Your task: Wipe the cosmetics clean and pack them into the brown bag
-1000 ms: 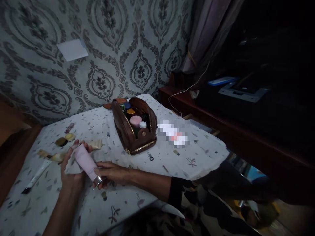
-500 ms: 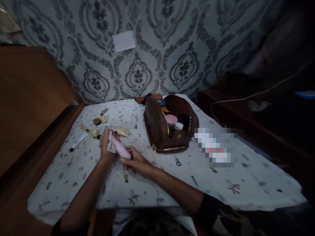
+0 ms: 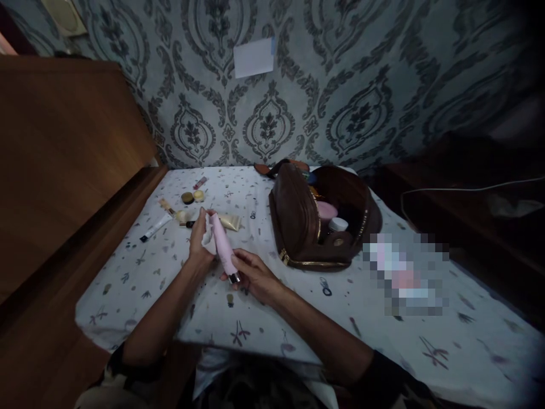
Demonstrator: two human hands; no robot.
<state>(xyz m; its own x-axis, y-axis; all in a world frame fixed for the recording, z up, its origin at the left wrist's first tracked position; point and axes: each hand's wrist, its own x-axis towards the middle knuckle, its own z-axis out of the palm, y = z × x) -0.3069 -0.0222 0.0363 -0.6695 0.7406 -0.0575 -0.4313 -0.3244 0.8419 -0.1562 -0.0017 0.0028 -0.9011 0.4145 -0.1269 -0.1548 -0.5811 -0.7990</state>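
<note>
A pink tube (image 3: 222, 245) with a silvery cap slants between my hands above the table. My right hand (image 3: 252, 275) is closed round its lower, capped end. My left hand (image 3: 201, 241) has its fingers wrapped round a white tissue (image 3: 209, 236), which lies against the tube's upper left side. Behind my hands lie a cream-coloured tube (image 3: 230, 221) and a small black item (image 3: 189, 225), partly hidden by my left hand. To the right stands a brown bag (image 3: 293, 221), unzipped, with a pink container (image 3: 327, 211) and a white-lidded jar (image 3: 338, 224) inside.
Left on the patterned tablecloth (image 3: 140, 295) are a white tube (image 3: 156, 227), a brush (image 3: 167, 206), a dark round pot (image 3: 187, 197), a yellow one (image 3: 198, 196) and a small pink tube (image 3: 200, 183). A blurred-out object (image 3: 404, 275) lies right of the bag. A wooden cabinet (image 3: 72, 147) borders the left.
The view has shifted, so the scene sits further right. The pink tube is now more upright, and its silvery cap shows below my right hand's fingers.
</note>
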